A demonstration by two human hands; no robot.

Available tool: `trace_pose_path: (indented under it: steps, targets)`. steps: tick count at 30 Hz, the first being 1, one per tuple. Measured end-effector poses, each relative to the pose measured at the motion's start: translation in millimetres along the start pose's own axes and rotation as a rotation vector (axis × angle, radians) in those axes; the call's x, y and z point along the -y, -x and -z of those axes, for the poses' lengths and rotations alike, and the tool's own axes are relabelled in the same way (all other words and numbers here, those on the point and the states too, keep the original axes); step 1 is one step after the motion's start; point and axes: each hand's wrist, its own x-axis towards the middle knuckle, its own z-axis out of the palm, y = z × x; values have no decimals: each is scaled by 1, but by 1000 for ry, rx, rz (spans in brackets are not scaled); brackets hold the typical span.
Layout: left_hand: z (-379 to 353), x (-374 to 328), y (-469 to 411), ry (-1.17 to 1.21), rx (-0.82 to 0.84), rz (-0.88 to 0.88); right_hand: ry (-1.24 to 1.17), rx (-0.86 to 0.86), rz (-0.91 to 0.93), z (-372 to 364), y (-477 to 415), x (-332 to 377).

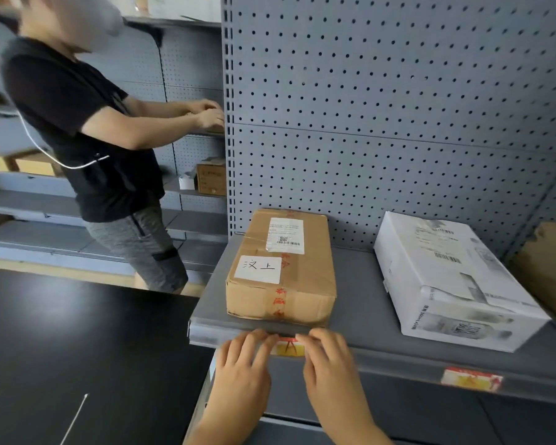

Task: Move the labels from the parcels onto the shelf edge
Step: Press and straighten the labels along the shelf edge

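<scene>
A brown cardboard parcel lies on the grey shelf, with a white handwritten label and a printed shipping label on top. To its right rests a white box. On the shelf's front edge a red and yellow label sits below the brown parcel. My left hand and my right hand press their fingertips on that label's two ends. A second red and yellow label sticks to the edge further right.
Another person in a black shirt stands at the left, hands on a neighbouring shelf. A black table surface lies at the lower left. Grey pegboard backs the shelf. A brown box sits at the far right.
</scene>
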Motion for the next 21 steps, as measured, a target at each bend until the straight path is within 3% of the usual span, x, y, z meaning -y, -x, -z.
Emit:
trace_pose_path:
  steps: [21]
  targets:
    - [-2, -4, 7, -66, -67, 126, 24, 152, 18, -5, 15, 12]
